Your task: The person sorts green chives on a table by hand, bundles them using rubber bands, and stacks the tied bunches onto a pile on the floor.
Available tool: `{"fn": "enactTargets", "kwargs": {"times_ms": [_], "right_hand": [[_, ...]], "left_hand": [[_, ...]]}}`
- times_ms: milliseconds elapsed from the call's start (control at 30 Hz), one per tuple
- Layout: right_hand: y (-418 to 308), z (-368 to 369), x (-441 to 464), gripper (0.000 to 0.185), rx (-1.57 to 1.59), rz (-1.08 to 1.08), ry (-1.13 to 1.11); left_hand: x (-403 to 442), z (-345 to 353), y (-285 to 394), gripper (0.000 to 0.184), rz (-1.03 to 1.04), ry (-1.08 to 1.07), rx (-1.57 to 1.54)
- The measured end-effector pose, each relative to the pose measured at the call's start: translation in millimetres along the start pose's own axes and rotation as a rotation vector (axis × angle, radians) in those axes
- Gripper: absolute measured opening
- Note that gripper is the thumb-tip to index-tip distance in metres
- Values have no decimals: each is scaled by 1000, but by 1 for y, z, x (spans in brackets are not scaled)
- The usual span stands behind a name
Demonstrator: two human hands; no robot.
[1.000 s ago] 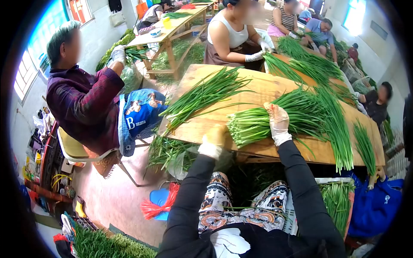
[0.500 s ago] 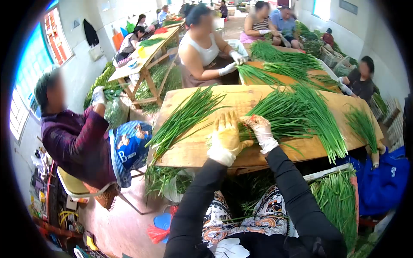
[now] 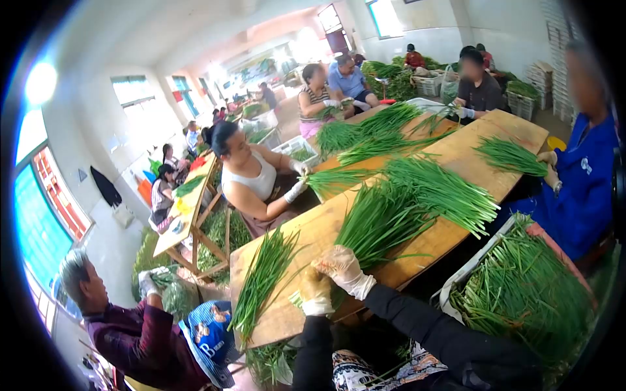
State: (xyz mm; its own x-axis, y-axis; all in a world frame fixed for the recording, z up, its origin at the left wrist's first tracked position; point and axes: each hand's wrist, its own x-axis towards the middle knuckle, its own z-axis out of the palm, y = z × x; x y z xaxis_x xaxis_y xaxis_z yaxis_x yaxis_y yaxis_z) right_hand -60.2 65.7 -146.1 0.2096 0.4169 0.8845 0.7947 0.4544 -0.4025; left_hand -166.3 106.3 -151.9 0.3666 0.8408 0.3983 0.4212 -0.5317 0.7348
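Two hands together at the stem end of a chive bundle

The chive bundle (image 3: 372, 228) lay near the middle of the frame on the plank table (image 3: 313, 236), its stem end toward me and its leaves fanned toward the upper right. My gloved left hand (image 3: 315, 287) and gloved right hand (image 3: 343, 264) were together over that stem end, the right just above and overlapping the left. Whether my fingers were clamped tight or only resting around the stems, I could not tell.

I judged the bundle light for its bulk, springy in the leaves and firmer toward the pale stems. Fresh leaves like these would likely slide against one another and crease or bruise if squeezed, so the best hold seemed low, around the gathered stems, with an even wrap of the fingers.

Much was hidden. My hands covered most of the stem end; only a few pale stem ends (image 3: 295, 300) poked out to the left. I could not see whether anything bound the stems. The leaf tips ran into the neighbouring chive pile (image 3: 447, 192), so I could not make out where one stopped and the other started.
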Motion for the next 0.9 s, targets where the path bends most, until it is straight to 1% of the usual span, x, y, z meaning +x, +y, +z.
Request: {"fn": "enactTargets", "kwargs": {"times_ms": [33, 67, 100, 133, 167, 233, 267, 300, 333, 367, 400, 433, 467, 500, 533, 567, 600, 633, 667, 700, 733, 767, 800, 833, 867, 900], "right_hand": [[-1, -4, 1, 8, -9, -16, 9], [0, -4, -1, 8, -15, -14, 26], [2, -3, -4, 7, 52, 29, 8], [3, -3, -7, 7, 120, 69, -11], [-3, -7, -7, 6, 143, 78, -29], [-11, -7, -12, 7, 237, 112, 32], [-15, -12, -12, 6, 235, 134, 44], [-12, -14, -11, 6, 229, 134, 57], [-11, -15, -10, 5, 193, 173, 11], [-9, -15, -11, 5, 156, 212, -40], [-6, -9, -12, 5, 373, 232, 0], [-5, -7, -10, 7, 421, 217, 11], [0, 3, -12, 9, 627, 306, 31], [4, 12, -14, 10, 835, 395, 47], [1, 10, -9, 10, 838, 393, 49], [-2, 7, -4, 11, 899, 699, 71], [-6, 6, -1, 12, 950, 1011, 89], [-8, 9, 0, 12, 954, 1011, 89], [-11, 14, -2, 12, 942, 959, 74], [-16, 19, -5, 12, 930, 909, 58], [-21, 21, -7, 12, 933, 889, 85], [-25, 22, -11, 12, 939, 887, 80], [-28, 20, -16, 12, 860, 780, 76], [-31, 15, -21, 12, 780, 678, 72], [-43, 1, -21, 13, 563, 533, 92], [-47, -8, -27, 13, 492, 497, -2]], "left_hand": [[-3, 1, 3, 16, 83, 54, -78], [-7, 0, 6, 14, 87, 43, -64], [-11, -3, 9, 13, 87, 33, -50], [-10, 8, -19, 11, 171, 33, 74], [-13, 10, -18, 9, 276, 84, 159], [-19, 11, -16, 19, 208, 56, 328], [-19, 11, -19, 19, 219, 52, 328], [-19, 10, -24, 27, 255, -29, 299], [-18, 9, -26, 36, 289, -113, 273], [-17, 0, -11, 36, 296, -121, 273], [-19, -12, 6, 52, 269, -152, 175], [-19, -19, 17, 69, 239, -180, 79], [-15, -19, 17, 92, 441, -109, 375], [-16, -18, 21, 92, 445, -109, 378], [-18, -19, 35, 94, 342, -209, 573], [-22, -18, 45, 95, 232, -308, 766], [-24, -1, 32, 89, 211, -258, 991], [-21, 16, 3, 89, 210, -257, 995], [-18, 33, -31, 83, 249, -163, 1010], [-17, 39, -49, 77, 286, -70, 1024], [-19, 26, -20, 62, 216, -170, 977], [-13, 25, -33, 62, 212, -165, 982], [-2, 27, -58, 56, 38, -348, 302], [1, 24, -65, 63, 29, -377, 480], [4, 19, -63, 71, 24, -412, 658], [5, 14, -58, 71, 18, -412, 656]]}}
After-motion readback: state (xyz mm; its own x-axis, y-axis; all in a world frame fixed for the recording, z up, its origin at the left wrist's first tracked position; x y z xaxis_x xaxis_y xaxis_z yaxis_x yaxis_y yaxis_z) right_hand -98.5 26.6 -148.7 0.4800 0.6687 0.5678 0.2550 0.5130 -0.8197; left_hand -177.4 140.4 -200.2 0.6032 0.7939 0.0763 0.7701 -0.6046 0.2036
